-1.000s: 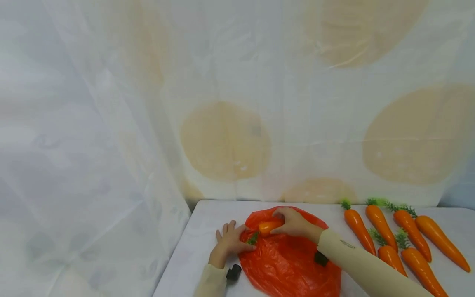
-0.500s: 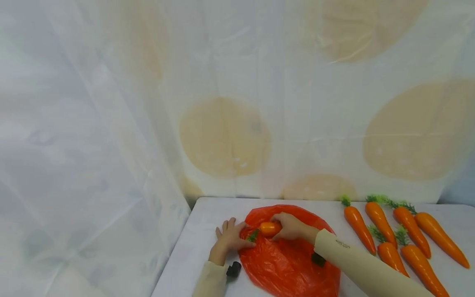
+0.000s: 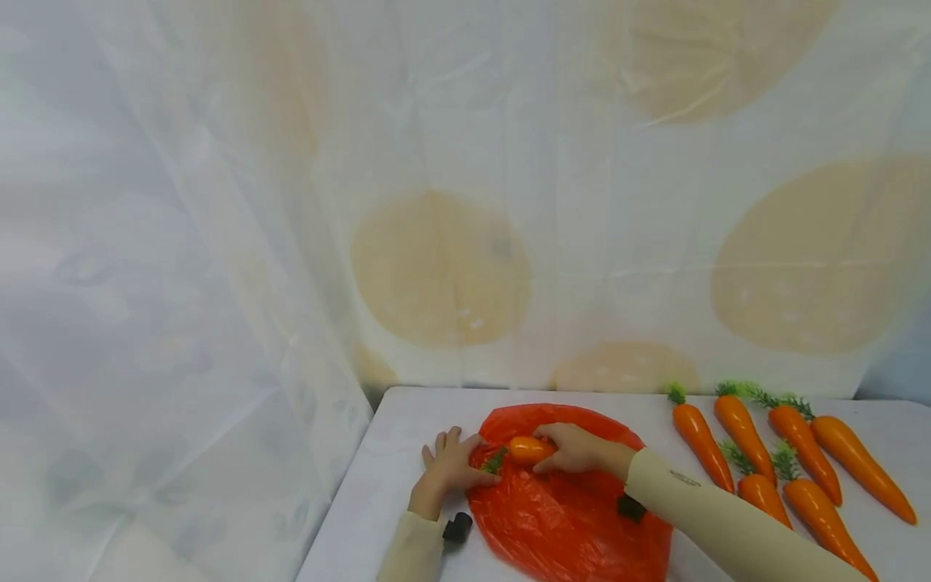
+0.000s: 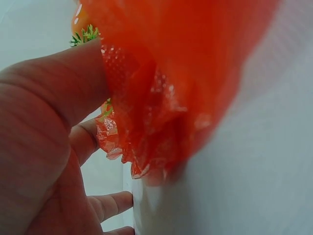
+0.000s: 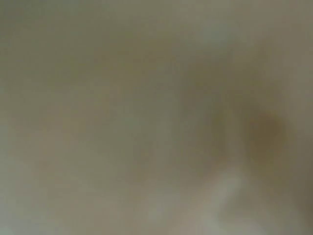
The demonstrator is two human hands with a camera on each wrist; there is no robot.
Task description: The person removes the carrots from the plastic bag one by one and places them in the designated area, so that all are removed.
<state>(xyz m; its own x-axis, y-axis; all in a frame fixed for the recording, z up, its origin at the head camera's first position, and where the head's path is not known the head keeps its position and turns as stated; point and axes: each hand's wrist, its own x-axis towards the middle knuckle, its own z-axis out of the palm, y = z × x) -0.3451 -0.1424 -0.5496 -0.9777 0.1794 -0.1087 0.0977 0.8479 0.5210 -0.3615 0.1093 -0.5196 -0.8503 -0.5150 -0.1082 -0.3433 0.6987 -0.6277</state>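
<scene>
A red plastic bag (image 3: 560, 525) lies spread on the white table. On it rests an orange carrot (image 3: 525, 450) with its green leafy top towards the left; the bag and the right hand hide its tapered end. My right hand (image 3: 579, 449) grips the carrot between fingers and thumb. At the bag's left edge my left hand (image 3: 452, 469) has its fingers spread, thumb and forefinger touching the plastic on either side of the leaves. In the left wrist view, red plastic (image 4: 156, 98) covers the tips of the thumb (image 4: 63, 78) and forefinger. The right wrist view is blurred.
Several orange carrots (image 3: 800, 444) with green tops lie at the table's right, beside the right sleeve. The white table (image 3: 414, 412) ends at a hanging sheet with tan circles behind it. More pale sheeting hangs at the left. Dark wrist cameras (image 3: 458, 529) sit near both cuffs.
Over the last second my right hand and the carrot have shifted slightly nearer to me over the bag. Its fingers now sit lower around the carrot. My left hand stays at the bag's edge.
</scene>
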